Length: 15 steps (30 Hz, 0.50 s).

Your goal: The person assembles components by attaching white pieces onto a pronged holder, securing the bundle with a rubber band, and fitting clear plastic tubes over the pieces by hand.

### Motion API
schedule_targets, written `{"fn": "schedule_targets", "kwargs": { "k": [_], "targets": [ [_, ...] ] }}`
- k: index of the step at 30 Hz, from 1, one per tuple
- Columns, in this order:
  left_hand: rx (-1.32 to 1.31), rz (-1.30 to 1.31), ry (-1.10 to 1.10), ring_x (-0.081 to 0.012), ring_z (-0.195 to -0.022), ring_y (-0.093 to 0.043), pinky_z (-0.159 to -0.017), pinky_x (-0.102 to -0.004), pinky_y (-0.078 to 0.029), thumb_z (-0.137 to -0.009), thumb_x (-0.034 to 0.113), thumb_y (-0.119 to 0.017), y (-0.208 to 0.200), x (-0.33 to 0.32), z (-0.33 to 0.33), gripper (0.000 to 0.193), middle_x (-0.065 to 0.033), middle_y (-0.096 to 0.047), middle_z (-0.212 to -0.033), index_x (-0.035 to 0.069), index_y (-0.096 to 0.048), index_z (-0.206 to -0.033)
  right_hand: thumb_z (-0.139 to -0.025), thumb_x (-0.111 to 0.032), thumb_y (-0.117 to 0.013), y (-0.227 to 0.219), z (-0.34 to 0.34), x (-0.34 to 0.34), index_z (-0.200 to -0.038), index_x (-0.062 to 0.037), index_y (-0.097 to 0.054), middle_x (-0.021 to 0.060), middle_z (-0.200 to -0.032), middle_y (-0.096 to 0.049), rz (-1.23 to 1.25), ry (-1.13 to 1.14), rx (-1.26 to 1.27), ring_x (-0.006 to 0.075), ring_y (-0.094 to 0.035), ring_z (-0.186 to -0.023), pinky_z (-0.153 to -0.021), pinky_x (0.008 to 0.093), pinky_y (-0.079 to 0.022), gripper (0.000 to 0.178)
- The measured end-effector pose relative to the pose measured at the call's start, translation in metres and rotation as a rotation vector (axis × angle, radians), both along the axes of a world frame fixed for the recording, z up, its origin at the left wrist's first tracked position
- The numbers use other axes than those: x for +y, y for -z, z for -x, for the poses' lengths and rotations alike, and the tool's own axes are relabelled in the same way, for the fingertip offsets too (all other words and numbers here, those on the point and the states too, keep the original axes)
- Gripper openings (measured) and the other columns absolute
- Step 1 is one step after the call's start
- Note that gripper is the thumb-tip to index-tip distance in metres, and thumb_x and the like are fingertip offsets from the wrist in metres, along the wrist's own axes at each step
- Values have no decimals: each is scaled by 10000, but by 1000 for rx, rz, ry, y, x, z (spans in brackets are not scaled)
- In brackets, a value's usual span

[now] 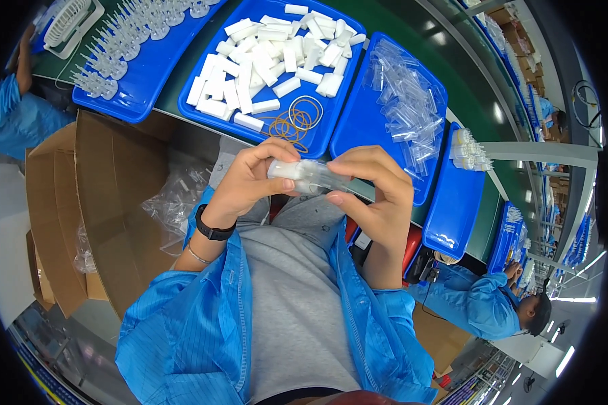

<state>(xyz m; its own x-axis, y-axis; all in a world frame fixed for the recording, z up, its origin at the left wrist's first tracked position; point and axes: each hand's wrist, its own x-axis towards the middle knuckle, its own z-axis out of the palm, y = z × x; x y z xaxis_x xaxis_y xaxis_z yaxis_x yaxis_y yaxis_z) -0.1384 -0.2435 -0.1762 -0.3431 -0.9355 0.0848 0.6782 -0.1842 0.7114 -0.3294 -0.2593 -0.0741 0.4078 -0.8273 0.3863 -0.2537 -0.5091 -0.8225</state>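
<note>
In front of my lap, my left hand is closed round small white foam-like pieces, pinched between thumb and fingers. My right hand grips the other end of a clear plastic sleeve, its fingers curled above and its thumb below. The sleeve meets the white pieces between my hands; how far they sit inside it I cannot tell. Just beyond my hands, a blue tray holds a heap of white blocks. To its right, another blue tray carries clear plastic sleeves.
Tan rubber bands and a metal ring lie in the white-block tray. Farther left, a blue tray bears clear pronged parts. A small blue tray stands right. Cardboard boxes flank me. Co-workers in blue sit both sides.
</note>
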Motion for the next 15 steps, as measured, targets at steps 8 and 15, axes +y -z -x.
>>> {"fn": "schedule_targets", "kwargs": {
  "k": [8, 15],
  "targets": [
    [-105, 19, -37, -194, -1004, -538, -749, -316, -587, -754, -40, -681, -3, 1, 3, 268, -90, -489, -1080, -16, -588, -1004, -645, -29, -772, 16, 0, 3, -862, -36, -675, 59, -769, -628, -23, 183, 2, 114, -544, -603, -512, 216, -415, 237],
    [-188, 86, -89, -181, -986, -542, -757, -290, -576, -751, -42, -684, -3, 1, 1, 262, -89, -495, -1069, -11, -591, -994, -664, 12, -748, 16, 11, -3, -914, -25, -671, 40, -724, -612, -143, -38, -88, 86, -555, -618, -529, 198, -428, 264]
  ]
}}
